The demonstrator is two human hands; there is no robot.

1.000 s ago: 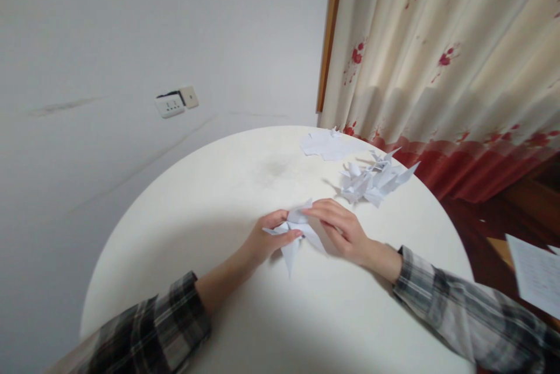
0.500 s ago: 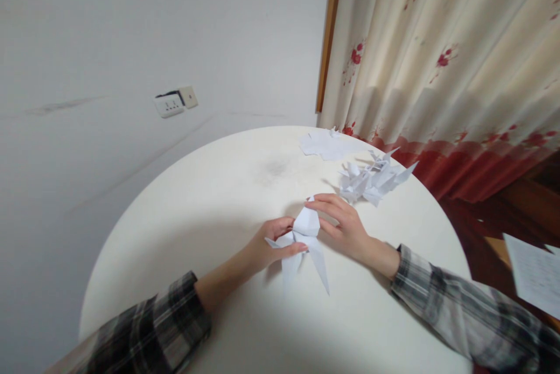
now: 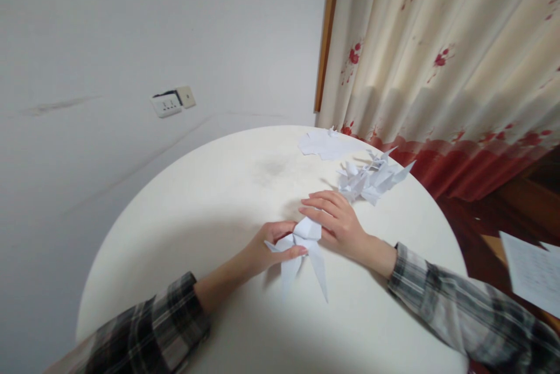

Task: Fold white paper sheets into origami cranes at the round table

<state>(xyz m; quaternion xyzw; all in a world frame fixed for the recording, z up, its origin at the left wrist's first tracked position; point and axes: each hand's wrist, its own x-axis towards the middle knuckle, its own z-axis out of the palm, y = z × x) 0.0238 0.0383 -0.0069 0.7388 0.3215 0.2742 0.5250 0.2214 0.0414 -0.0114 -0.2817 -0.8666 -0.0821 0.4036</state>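
Note:
A white folded paper crane (image 3: pixel 308 229) is held just above the table, its two long points angled toward me. My left hand (image 3: pixel 272 245) is closed round its left side, with the thumb across the middle folds and the fingers underneath. On the far right side, my right hand (image 3: pixel 338 221) bends its fingers over the crane's upper flap. The right thumb is mostly hidden behind the paper. Beyond my right hand lies a cluster of finished white paper cranes (image 3: pixel 371 181), their wings and points overlapping.
The round white table (image 3: pixel 196 187) stands against the wall. White paper sheets (image 3: pixel 324 145) lie at its far edge, with a small folded piece on top. A wall socket (image 3: pixel 166 104) is at the left, a flowered curtain (image 3: pixel 415 70) at the right. Written pages (image 3: pixel 529 275) lie low at the right.
My right fingers have moved from the tip of the upper flap to lie further over it, and the flap is bent down toward me. My left hand keeps its hold.

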